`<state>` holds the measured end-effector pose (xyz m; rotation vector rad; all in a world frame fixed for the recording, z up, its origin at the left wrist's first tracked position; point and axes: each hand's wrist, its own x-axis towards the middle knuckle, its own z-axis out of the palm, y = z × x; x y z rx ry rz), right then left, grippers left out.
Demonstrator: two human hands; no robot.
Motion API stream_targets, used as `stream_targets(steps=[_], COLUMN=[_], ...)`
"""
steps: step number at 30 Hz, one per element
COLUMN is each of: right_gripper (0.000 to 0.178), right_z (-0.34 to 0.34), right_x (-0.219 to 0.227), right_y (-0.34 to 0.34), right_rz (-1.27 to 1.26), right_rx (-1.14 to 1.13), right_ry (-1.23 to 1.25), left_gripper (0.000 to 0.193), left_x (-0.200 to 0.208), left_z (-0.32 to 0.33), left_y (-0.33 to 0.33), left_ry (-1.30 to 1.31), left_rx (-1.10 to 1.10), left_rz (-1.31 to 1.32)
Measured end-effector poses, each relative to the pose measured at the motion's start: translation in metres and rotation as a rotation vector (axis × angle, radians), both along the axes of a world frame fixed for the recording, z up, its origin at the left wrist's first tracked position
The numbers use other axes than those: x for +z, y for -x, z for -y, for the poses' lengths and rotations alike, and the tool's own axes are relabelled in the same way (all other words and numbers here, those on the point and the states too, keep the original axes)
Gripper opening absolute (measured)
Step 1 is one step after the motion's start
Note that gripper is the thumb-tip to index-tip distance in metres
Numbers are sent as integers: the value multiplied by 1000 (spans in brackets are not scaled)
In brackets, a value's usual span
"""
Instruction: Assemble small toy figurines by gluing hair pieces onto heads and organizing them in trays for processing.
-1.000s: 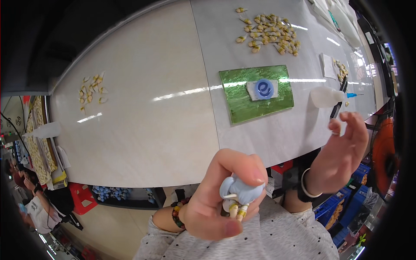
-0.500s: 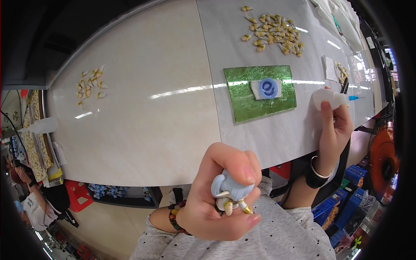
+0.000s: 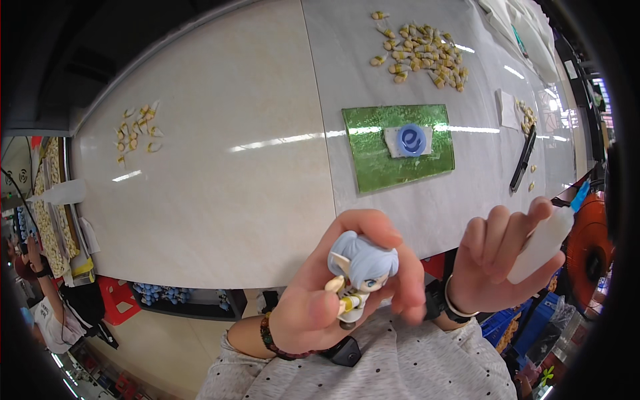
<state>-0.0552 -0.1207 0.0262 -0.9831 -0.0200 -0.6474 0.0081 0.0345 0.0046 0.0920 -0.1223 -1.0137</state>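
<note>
My left hand [image 3: 303, 317] is closed around a small figurine [image 3: 363, 270] with pale blue hair, a pointed ear and a white and gold outfit. The figurine is held above my lap, in front of the table edge, with its face turned to the right. My right hand [image 3: 497, 257] grips a white squeeze bottle [image 3: 541, 243] with a blue needle tip [image 3: 581, 196], which points up and to the right. Bottle and figurine are well apart.
A green glass slab [image 3: 373, 173] on the table carries a blue round cap [image 3: 412, 141] on white paper. Small white-and-gold parts [image 3: 427, 53] lie beyond it, with another group [image 3: 137, 133] at left. At right are a black knife-like tool [image 3: 523, 160] and an orange fan [image 3: 590, 233].
My right hand has drawn the bottle back from the table toward me, uncovering the black tool, and tilted its tip upward. In my left hand the figurine has turned, showing its face.
</note>
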Motion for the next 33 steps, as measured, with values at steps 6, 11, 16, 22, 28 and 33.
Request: stream_targets(steps=[6,11,16,22,28,33], right_gripper=[50,42,36,36,42,41], right_z=[-10,-10,-12,-19,-27,-29], right_x=[-10,-6,3,2,-7,-9], right_y=[5,3,8,7,8,7], right_rz=[34,77,-4,-91,-73,-78], right_rx=[57,-10,2,-68,-94,-106], right_ry=[-250,-279,-36,220,292,309], left_gripper=[46,43,55,58,61,61], left_x=[-5,2,10,7,9,11], left_z=[2,2,4,3,3,2], left_y=[0,-2,-3,-5,-4,-6], left_ry=[36,48,-101,-116,-126,-159], left_rx=[-35,-30,15,20,26,19], left_rz=[-76,3,-84,-43,-33,-19])
